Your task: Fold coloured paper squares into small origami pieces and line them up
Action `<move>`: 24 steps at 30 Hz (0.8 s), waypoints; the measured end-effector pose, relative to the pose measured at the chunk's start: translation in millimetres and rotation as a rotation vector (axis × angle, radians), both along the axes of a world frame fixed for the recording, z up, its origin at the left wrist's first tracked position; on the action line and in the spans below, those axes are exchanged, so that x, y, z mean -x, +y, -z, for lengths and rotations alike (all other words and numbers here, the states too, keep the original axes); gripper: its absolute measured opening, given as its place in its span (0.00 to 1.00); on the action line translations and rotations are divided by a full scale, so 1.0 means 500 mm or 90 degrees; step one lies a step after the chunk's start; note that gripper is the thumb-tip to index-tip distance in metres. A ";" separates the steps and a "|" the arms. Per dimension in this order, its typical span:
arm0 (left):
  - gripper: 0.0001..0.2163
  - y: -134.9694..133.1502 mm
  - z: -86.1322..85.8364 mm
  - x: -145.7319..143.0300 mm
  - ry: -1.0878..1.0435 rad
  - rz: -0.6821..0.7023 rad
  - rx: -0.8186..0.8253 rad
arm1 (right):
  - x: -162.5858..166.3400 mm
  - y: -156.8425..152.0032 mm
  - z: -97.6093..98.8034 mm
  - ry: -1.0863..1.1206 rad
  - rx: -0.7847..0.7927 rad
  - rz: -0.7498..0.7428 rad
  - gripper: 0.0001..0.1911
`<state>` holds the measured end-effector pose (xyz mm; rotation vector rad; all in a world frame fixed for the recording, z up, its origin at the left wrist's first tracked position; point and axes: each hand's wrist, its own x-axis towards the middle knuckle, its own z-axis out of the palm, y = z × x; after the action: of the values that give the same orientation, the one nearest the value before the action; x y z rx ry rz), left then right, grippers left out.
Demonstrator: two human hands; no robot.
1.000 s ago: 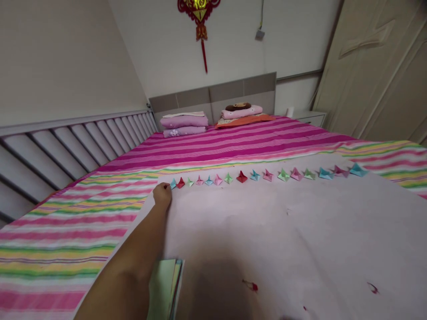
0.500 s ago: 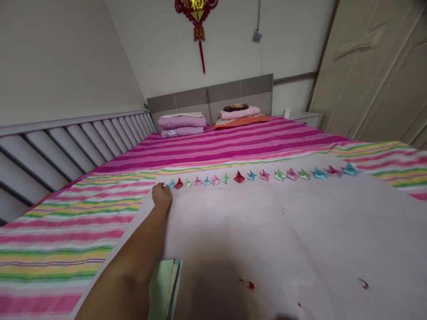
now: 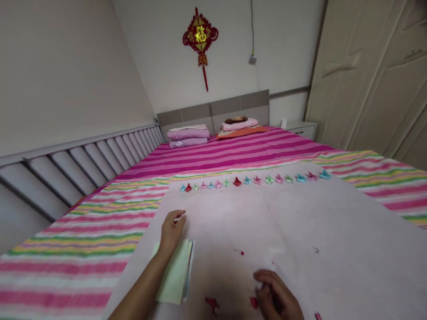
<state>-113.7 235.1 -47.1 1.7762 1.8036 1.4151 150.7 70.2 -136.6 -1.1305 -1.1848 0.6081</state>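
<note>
My left hand (image 3: 172,229) hovers over the white sheet (image 3: 267,235) just beyond a stack of coloured paper squares (image 3: 175,275), its fingers loosely curled with nothing visible in them. Low at the bottom edge, my right hand (image 3: 278,298) rests on the sheet with curled fingers, beside small red paper scraps (image 3: 212,304). A row of several small folded paper shapes (image 3: 253,180) in blue, red, green and pink runs along the sheet's far edge, well beyond both hands.
The sheet lies on a bed with a pink, green and yellow striped cover (image 3: 83,240). Folded purple bedding (image 3: 187,134) and a pillow pile (image 3: 240,123) sit at the headboard. A slatted rail (image 3: 86,158) runs along the left; wardrobe doors (image 3: 373,75) stand at right.
My left hand has drawn back from the left end of the paper row to just above the paper stack. My right hand has come into view at the bottom. The camera has tilted.
</note>
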 end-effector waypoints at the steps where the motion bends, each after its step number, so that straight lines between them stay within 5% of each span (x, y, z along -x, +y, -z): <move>1: 0.10 -0.037 0.009 -0.004 -0.002 0.017 0.003 | -0.003 0.000 -0.006 -0.019 0.005 -0.008 0.10; 6: 0.12 -0.187 0.046 0.003 -0.007 0.031 0.026 | -0.015 -0.001 -0.029 -0.102 0.053 -0.048 0.08; 11: 0.14 -0.267 0.073 0.015 -0.006 0.012 0.059 | -0.013 0.000 -0.037 -0.132 0.054 -0.045 0.06; 24: 0.25 -0.267 0.107 0.020 -0.078 -0.024 0.180 | -0.008 0.005 -0.036 -0.143 0.044 -0.026 0.05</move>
<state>-123.6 101.7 -100.4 1.4915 1.8733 1.1837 154.7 72.5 -118.8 -1.2606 -1.3903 0.5684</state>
